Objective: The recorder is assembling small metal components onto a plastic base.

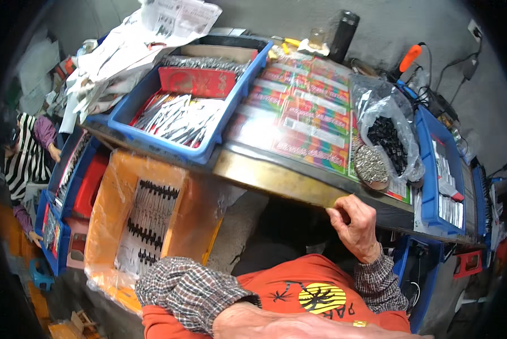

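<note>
My right hand (356, 227) is at the front edge of the worktable (276, 179), with thumb and fingers curled together in a pinch. Whatever is between the fingertips, if anything, is too small to make out. Low in the picture, my left hand (265, 323) reaches across my body below a plaid sleeve; its fingers are hidden. Beyond the right hand lie a heap of small silvery metal parts (371, 164) and a clear plastic bag (414, 164) holding small black parts (387, 141). Colourful printed sheets (307, 127) cover the tabletop.
A blue bin (202, 150) with slim white-and-red pieces stands left on the table. Below it, an orange lined crate (104, 226) holds rows of black-ended rods (152, 212). Another blue bin (429, 169) stands right. A dark flask (344, 37) is behind; another person's hand (54, 152) shows far left.
</note>
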`<move>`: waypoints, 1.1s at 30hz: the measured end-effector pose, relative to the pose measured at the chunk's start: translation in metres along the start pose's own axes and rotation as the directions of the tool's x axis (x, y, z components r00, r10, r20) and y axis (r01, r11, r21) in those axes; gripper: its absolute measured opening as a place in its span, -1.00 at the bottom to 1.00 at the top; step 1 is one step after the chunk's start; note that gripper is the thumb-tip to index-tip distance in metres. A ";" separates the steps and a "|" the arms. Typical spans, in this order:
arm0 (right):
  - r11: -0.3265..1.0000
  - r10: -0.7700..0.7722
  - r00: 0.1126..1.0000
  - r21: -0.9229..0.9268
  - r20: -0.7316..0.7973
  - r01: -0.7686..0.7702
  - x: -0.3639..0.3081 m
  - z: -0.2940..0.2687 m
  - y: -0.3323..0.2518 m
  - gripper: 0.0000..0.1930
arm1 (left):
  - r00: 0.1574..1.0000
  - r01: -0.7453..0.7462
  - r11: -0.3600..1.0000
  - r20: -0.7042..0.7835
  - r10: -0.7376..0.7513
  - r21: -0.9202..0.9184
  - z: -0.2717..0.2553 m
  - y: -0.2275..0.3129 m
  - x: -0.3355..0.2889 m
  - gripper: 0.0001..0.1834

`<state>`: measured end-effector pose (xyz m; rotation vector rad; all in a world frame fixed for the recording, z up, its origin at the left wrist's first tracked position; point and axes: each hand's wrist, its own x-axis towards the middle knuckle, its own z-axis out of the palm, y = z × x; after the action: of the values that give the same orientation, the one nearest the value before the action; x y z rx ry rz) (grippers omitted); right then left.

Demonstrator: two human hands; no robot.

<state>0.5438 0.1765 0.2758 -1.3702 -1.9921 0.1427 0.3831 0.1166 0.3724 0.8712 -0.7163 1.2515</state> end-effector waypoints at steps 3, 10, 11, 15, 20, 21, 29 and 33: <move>1.000 0.018 1.000 -0.004 0.014 -0.018 -0.009 -0.002 0.005 -0.84 | 0.992 0.033 0.996 0.119 -0.043 0.083 -0.010 0.004 0.001 -0.05; 0.998 0.012 1.000 -0.058 0.005 -0.011 -0.014 -0.009 0.002 -0.84 | 0.938 0.046 0.942 0.309 -0.155 0.333 -0.040 0.033 -0.006 -0.27; 0.998 0.033 0.999 -0.059 0.012 -0.032 -0.014 -0.011 0.000 -0.84 | 0.930 0.045 0.928 0.325 -0.174 0.369 -0.044 0.039 -0.007 -0.31; 0.998 0.019 1.000 -0.059 0.001 -0.019 -0.010 -0.013 -0.007 -0.85 | 0.915 0.095 0.800 0.265 -0.305 0.593 -0.049 0.074 -0.003 -0.49; 0.998 0.029 1.000 -0.051 0.008 -0.029 -0.004 -0.010 0.001 -0.85 | 0.852 0.164 -0.074 -0.179 -0.491 0.984 -0.087 0.117 0.019 -0.84; 0.998 0.025 1.000 -0.057 -0.002 -0.025 -0.001 -0.011 0.002 -0.85 | 0.851 0.268 -0.192 -0.326 -0.412 0.944 -0.103 0.128 0.022 -0.84; 0.998 -0.023 1.000 -0.056 0.016 0.024 0.013 -0.003 0.004 -0.85 | 0.823 0.120 -0.943 -0.562 -0.081 0.312 -0.257 0.236 0.043 -0.87; 1.000 -0.014 1.000 -0.024 -0.002 0.014 0.012 -0.005 0.009 -0.85 | 0.734 -0.031 -0.983 -0.664 -0.143 0.179 -0.291 0.251 0.049 -0.83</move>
<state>0.5511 0.1894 0.2811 -1.3702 -2.0076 0.1112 0.1443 0.4143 0.3093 2.6874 2.0378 0.2681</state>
